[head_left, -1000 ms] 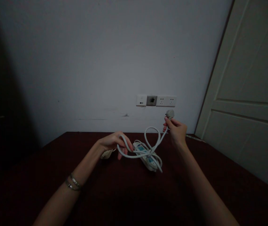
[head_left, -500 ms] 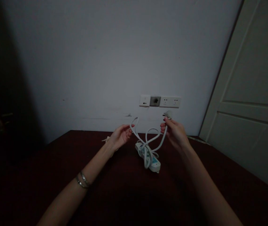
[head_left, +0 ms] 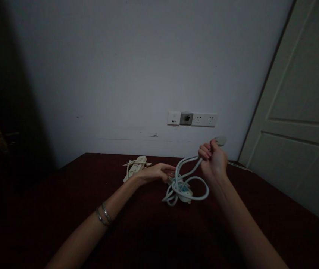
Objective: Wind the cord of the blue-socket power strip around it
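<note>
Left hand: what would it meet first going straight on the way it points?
Likely the white cord, whose loops show just beyond the left hand in the picture. Depth is unclear: the fingers may already touch it, or could pass behind it.

The power strip [head_left: 184,188] is white with light blue on its face, its cord [head_left: 207,189] plain whitish, the plug [head_left: 221,141] above and right of it pale grey, and the second strip [head_left: 140,162] to its left cream. Beneath the power strip the tabletop [head_left: 148,235] is dark red-brown; above it the wall [head_left: 114,82] is blue-grey with blackish smudges [head_left: 154,135], the socket plate [head_left: 204,120] white, and the neighbouring plate [head_left: 183,119] grey with a black centre.
</note>
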Motion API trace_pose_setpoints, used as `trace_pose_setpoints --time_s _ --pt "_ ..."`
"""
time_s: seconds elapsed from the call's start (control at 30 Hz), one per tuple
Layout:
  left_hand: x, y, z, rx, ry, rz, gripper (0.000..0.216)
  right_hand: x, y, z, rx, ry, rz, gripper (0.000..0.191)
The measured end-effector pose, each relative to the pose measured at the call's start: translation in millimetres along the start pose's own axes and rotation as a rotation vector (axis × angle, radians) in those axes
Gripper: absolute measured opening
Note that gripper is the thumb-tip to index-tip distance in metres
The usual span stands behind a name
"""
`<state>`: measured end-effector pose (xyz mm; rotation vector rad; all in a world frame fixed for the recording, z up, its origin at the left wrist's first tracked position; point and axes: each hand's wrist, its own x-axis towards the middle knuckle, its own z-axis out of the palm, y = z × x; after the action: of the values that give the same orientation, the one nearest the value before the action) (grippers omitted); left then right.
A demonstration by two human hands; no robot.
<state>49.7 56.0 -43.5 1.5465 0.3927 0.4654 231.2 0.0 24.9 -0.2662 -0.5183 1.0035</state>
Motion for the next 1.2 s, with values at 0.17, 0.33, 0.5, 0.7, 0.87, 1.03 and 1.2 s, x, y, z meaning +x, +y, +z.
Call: trace_pose_setpoints --time_s 0.17,0.33,0.5,0.7,0.87,1.03,1.2 --pt "-3 -7 15 0.398 -0.262 -0.046 0.058 2 -4 -4 0.094 0.011 0.001 0.025" --pt "10 -24 29 0.489 -0.098 0.051 0.05 5 -11 -5 0.101 0.017 0.016 0.026" --pt "9 -21 31 0.259 0.024 0.197 0.046 16 -23 -15 0.006 -0.011 -0.028 0.026" --pt "-3 -4 27 0.499 0.074 0.287 0.068 35 -22 -34 -0.1 -0.026 0.014 0.029" --pt "-8 6 29 0.816 -0.017 0.427 0.071 40 -13 -40 -0.043 0.072 0.113 0.031" --pt "-14 16 38 1.272 -0.101 0.44 0.077 45 -7 -43 -0.134 0.04 0.16 0.032" --pt "-19 17 41 1.573 -0.028 0.401 0.07 42 -7 -40 -0.384 -0.065 0.142 0.015"
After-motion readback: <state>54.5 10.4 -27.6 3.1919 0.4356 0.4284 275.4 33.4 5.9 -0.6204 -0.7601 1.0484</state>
